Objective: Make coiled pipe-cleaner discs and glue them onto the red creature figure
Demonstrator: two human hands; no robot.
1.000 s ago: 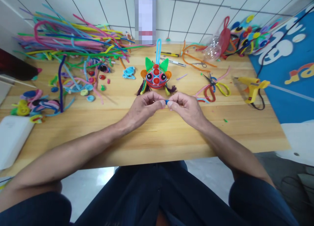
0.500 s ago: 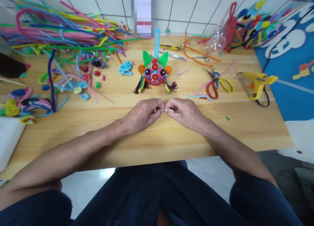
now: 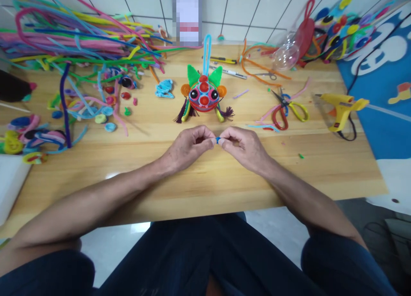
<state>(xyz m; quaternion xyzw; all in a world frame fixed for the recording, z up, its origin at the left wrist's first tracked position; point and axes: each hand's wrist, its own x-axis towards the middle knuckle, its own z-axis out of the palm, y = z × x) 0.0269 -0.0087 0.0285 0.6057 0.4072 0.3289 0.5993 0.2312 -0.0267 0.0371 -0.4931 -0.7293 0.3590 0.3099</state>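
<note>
Between the fingertips of both hands is a small blue piece (image 3: pixel 218 140), probably pipe cleaner, mostly covered by the fingers. My left hand (image 3: pixel 195 147) pinches its left end with thumb and forefinger. From the other side my right hand (image 3: pixel 241 147) pinches it the same way. Just beyond the hands stands a colourful figure (image 3: pixel 203 96) with green ears, black eyes, red round pieces, orange side coils and dark tassels. A light blue loop (image 3: pixel 207 56) rises from its top.
Red-and-yellow-handled scissors (image 3: pixel 282 110) and a yellow glue gun (image 3: pixel 343 110) lie to the right. A yellow cutter (image 3: pixel 221 60) rests behind the figure. Bundled pipe cleaners (image 3: pixel 86 41) fill the back left, with coiled pieces (image 3: pixel 110 127) in front. A clear plastic ball (image 3: pixel 285 56) sits at the back right.
The fingertips have shifted slightly up and the blue piece between them shows more. Both hands keep their pinch. The whole view has moved a little.
</note>
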